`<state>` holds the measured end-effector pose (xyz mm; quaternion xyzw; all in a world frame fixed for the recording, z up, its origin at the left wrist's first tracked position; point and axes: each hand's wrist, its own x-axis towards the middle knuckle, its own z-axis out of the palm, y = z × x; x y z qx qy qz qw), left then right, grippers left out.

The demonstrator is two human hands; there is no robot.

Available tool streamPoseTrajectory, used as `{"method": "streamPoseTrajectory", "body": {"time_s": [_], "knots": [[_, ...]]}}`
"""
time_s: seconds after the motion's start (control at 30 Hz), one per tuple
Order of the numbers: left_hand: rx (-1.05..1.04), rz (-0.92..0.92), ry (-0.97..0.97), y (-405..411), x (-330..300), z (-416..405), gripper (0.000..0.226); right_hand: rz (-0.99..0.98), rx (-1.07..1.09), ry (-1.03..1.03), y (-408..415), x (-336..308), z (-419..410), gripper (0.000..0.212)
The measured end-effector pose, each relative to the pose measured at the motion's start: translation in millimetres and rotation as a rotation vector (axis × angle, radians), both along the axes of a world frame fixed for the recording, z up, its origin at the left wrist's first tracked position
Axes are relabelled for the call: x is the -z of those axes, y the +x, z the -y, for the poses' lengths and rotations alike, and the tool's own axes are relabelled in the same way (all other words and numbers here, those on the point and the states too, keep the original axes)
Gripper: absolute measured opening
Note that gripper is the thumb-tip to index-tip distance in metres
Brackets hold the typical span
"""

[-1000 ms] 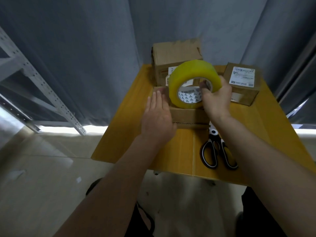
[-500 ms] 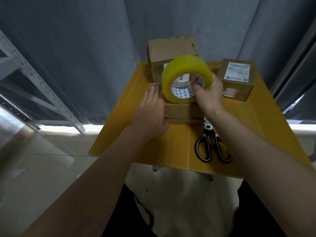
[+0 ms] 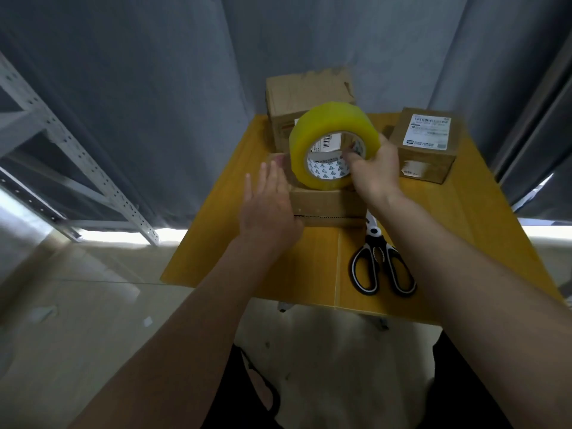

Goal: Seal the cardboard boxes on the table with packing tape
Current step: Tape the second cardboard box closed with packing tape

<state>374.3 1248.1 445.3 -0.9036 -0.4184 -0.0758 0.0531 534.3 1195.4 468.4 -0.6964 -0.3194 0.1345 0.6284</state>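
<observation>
- Step in hand, as I judge it: starting the seal on the flat box (image 3: 325, 201) nearest the person, with the tape (image 3: 332, 145) poised over its top. No strip of tape shows on that box yet.
- The right hand (image 3: 373, 171) grips the roll, fingers hooked into the core and the thumb side hidden behind the rim. The roll stands on edge, its lower rim at or just above the box top; I cannot tell whether it touches.
- The left hand (image 3: 269, 199) is flat, fingers straight and together, lying along the box's left side and holding nothing. It seems to steady the box.
- Both forearms reach forward from the bottom of the view, the right one crossing above the scissors (image 3: 379, 264).
- Next move, in my view: find the free end of the tape, stick it down at one edge of the box, then draw the roll along the seam while the left hand pins the box.
- The scissors lie shut on the tabletop (image 3: 464, 230) just right of the box, near for the cut.
- Two more boxes wait farther back: a tall box (image 3: 306, 94) behind the roll and a labelled box (image 3: 428, 144) to the right, well apart from the hands.
</observation>
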Motion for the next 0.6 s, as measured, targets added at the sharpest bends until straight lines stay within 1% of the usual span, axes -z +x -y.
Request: {"method": "streamPoseTrajectory", "body": {"time_s": [0.03,0.1,0.17,0.27,0.33,0.47,0.6], "knots": [[0.073,0.029,-0.014,1.7,-0.7,0.6,0.091,0.004,0.001,-0.001,-0.7,0.1,-0.5,0.020],[0.191,0.113,-0.107,2.0,-6.7,-2.5,0.080,0.021,0.007,0.000,-2.1,2.2,-1.5,0.022],[0.235,0.152,-0.182,0.0,-10.3,-9.6,0.080,0.021,0.028,0.008,-4.2,4.2,-1.8,0.025],[0.191,0.100,-0.154,2.3,-6.2,-10.4,0.090,0.042,0.096,-0.033,-7.6,8.1,-2.5,0.032],[0.148,0.110,-0.108,5.5,-1.4,-7.0,0.090,0.073,0.099,-0.096,-8.0,8.4,-2.1,0.035],[0.137,0.101,-0.112,7.9,-1.8,-9.5,0.093,0.045,0.084,-0.112,-2.7,-0.5,2.1,0.019],[0.134,0.081,-0.157,9.4,-6.3,-11.8,0.096,0.114,0.073,-0.128,-4.2,-4.6,6.8,0.018]]}}
